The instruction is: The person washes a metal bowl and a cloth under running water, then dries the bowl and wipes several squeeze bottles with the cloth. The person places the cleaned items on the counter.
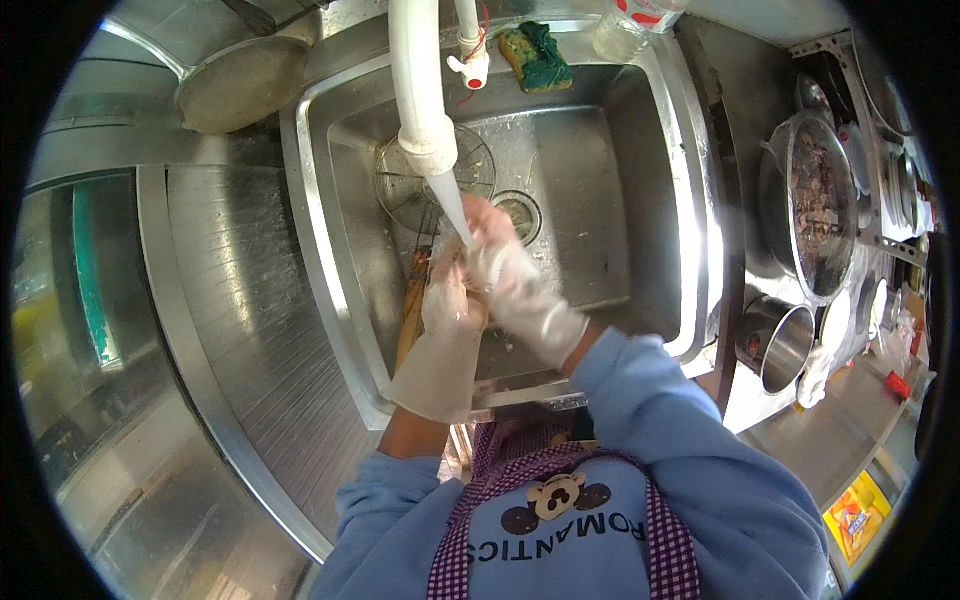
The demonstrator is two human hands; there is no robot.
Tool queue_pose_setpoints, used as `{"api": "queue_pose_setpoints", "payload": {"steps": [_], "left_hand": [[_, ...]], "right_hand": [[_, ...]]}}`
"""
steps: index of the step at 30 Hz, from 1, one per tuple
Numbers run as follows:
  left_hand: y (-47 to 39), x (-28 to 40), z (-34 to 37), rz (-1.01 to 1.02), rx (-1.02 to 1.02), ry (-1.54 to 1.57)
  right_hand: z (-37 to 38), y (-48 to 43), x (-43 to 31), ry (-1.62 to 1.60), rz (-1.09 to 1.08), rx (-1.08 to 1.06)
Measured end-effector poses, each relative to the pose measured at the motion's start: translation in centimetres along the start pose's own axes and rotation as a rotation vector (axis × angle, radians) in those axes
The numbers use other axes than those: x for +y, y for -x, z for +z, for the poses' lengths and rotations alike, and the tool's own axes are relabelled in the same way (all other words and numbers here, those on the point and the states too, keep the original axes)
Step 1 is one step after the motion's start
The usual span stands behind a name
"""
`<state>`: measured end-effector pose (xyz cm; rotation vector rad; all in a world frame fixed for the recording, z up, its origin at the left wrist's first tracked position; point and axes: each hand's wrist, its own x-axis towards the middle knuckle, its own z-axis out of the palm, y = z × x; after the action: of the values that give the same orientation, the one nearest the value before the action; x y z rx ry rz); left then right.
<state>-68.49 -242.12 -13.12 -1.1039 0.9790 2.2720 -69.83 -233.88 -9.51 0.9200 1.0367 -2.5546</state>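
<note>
Water (450,206) pours from a thick white pipe (418,82) onto my hands, which are close together over the stainless steel sink (701,225). Both wear whitish, translucent gloves. My left hand (452,296) is bent beneath the stream, and my right hand (501,251) lies against it, blurred. Whether anything is between them is hidden. Behind my left hand, a round wire strainer (394,176) rests in the sink, its wooden handle (412,307) running towards me. The drain (521,214) shows just beyond my right hand.
On the sink's back ledge are a green-and-yellow sponge (523,60) and a clear plastic bottle (630,30). A white valve (472,75) hangs beside the pipe. A large pan (244,82) stands back left. At right are a bowl of dark food (821,210) and a metal pot (784,349).
</note>
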Motion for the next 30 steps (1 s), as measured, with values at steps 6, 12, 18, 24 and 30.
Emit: {"api": "queue_pose_setpoints", "payload": {"steps": [6, 12, 18, 24, 30], "left_hand": [[0.1, 3.0, -2.0, -0.030, -0.206, -0.204], [-1.1, 3.3, -0.9, 0.286, -0.519, -0.976], [-0.6, 3.1, 1.4, 0.112, -0.468, -0.273], [-1.9, 3.2, 2.2, 0.363, -0.555, -0.316], [-2.0, 3.8, -0.3, 0.983, -0.298, -1.167]], "right_hand": [[-6.3, -0.6, -2.5, 1.349, -0.911, -0.703], [-2.6, -0.2, -7.2, 1.759, -0.810, -0.739], [-0.9, 2.3, -5.5, 1.132, -0.491, -0.312], [-0.5, 1.0, -2.3, 0.630, -0.395, -0.042], [0.4, 0.0, -3.1, 0.336, 0.185, -0.020]]}}
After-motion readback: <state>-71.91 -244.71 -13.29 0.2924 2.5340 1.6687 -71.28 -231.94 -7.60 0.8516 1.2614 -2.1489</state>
